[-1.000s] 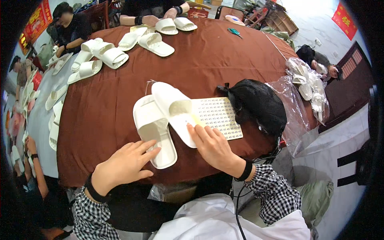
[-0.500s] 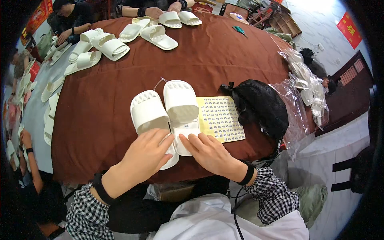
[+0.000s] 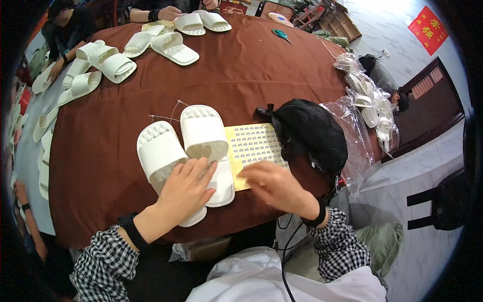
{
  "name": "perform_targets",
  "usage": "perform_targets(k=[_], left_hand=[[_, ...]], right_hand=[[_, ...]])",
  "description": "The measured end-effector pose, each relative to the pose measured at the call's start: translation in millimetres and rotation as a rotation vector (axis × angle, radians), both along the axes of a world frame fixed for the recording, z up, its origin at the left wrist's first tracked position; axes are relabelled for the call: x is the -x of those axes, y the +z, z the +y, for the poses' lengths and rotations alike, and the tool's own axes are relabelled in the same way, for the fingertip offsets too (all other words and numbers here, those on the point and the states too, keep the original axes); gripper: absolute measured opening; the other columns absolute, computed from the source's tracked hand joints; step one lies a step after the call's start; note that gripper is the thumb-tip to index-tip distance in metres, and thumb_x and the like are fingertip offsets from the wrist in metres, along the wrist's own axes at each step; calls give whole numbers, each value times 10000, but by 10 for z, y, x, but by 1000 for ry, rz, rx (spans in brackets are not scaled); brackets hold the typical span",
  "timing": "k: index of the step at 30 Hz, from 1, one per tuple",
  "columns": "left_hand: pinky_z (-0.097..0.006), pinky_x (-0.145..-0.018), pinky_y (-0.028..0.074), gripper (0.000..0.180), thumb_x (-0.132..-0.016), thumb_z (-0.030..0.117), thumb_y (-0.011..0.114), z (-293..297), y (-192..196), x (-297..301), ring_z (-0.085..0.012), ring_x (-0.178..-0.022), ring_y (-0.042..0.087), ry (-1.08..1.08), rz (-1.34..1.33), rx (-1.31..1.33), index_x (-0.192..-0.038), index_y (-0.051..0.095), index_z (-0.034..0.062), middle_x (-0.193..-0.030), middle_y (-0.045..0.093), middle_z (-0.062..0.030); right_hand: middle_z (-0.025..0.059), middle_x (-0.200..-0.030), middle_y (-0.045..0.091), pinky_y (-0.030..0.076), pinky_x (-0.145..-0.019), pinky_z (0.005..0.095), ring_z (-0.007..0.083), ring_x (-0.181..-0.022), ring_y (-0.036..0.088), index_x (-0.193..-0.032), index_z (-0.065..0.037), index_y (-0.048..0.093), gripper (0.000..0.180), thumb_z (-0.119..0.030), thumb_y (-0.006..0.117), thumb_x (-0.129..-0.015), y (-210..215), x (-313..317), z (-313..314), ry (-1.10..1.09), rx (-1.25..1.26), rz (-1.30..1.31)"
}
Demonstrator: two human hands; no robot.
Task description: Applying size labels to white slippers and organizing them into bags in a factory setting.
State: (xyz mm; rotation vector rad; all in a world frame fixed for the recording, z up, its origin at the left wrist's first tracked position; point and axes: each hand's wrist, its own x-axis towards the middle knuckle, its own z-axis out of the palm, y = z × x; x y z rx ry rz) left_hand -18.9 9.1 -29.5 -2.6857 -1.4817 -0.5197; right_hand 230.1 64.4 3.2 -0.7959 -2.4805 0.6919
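Note:
A pair of white slippers lies side by side in front of me, toes pointing away, with a thin clear loop near the toe ends. The left slipper is partly covered by my left hand, whose outstretched fingers reach across to the right slipper just below its strap. My right hand is apart from the slippers, over the near edge of a yellow sheet of small printed number stickers. Motion smears its fingers, so whether they pinch anything cannot be made out.
A black mesh bag rests just right of the sheet, beside clear plastic wrap. More white slippers lie farther back on the brown cloth, near green-handled scissors. Other people work at the far side and left.
My right hand has left the right slipper and moved over the sticker sheet. My left hand's fingers now extend across onto the right slipper. The whole view has shifted slightly.

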Motion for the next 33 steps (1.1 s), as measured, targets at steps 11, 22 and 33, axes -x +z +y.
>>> perform_targets(k=[11, 22, 33], left_hand=[[-399, -878, 450, 421, -786, 157, 658, 58, 37, -176, -314, -1029, 514, 35, -40, 17, -1142, 567, -47, -1101, 541, -169], [-351, -680, 469, 160, -772, 104, 647, 250, -76, -277, -265, -825, 513, 151, 63, -102, -843, 515, 49, -856, 482, -104], [-370, -687, 472, 179, -784, 125, 636, 239, -33, -319, -277, -847, 543, 170, -31, 6, -889, 515, 45, -879, 501, -111]], right_hand=[[116, -873, 603, 511, -704, 400, 314, -785, 628, -919, -38, 630, 111, -137, 623, -869, -256, 46, 363, -150, -80, -136], [112, -847, 565, 536, -626, 382, 281, -784, 631, -856, -24, 546, 105, -88, 624, -828, -327, 115, 369, -172, -277, -266], [123, -849, 568, 530, -622, 388, 303, -734, 632, -856, -17, 548, 109, -101, 617, -842, -303, 88, 368, -194, -245, -221]])
